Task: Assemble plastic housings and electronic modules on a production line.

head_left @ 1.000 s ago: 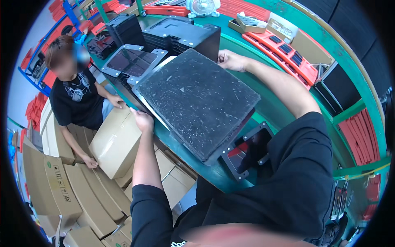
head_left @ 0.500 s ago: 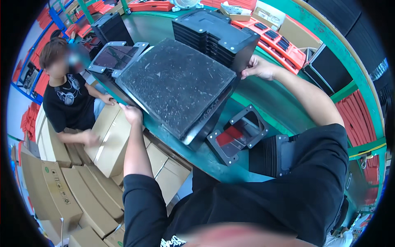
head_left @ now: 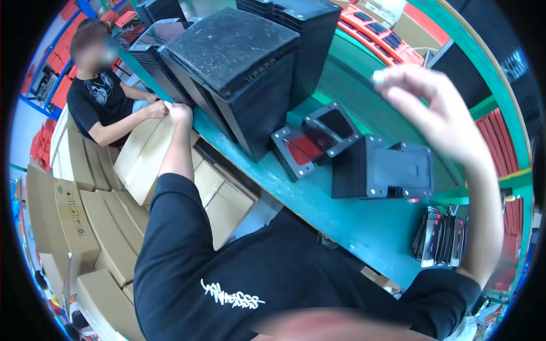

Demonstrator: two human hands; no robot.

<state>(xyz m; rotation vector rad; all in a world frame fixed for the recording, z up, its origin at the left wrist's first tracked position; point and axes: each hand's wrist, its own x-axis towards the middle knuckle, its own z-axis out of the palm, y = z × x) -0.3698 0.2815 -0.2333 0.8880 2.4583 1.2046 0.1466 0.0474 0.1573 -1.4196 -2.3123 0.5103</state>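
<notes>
My left hand (head_left: 180, 114) is beside the lower left end of a stack of black frames (head_left: 165, 74), close to a co-worker's hands; its fingers are mostly hidden. Next to that stack stands a tall black box-like stack (head_left: 259, 96) with a scuffed, dusty flat top (head_left: 233, 48). My right hand (head_left: 424, 105) is raised over the right side of the bench, thumb and fingers curved and apart. A pale spot shows at a fingertip, too blurred to make out. Below it sit a black stack with a recessed top (head_left: 406, 165) and two black frames with dark reddish windows (head_left: 310, 142).
A green bench (head_left: 352, 227) runs diagonally. A co-worker (head_left: 105, 96) sits at the left by a cardboard box (head_left: 148, 153). More cartons (head_left: 108, 227) stand lower left. Another tall black stack (head_left: 313, 51) is behind; red trays (head_left: 375, 34) lie at the back; thin dark pieces (head_left: 441, 236) stand right.
My right hand has left the black stack at the back and moved right, toward me. The view has shifted, showing more of the bench's near right end. My left hand stays near the stack's left edge.
</notes>
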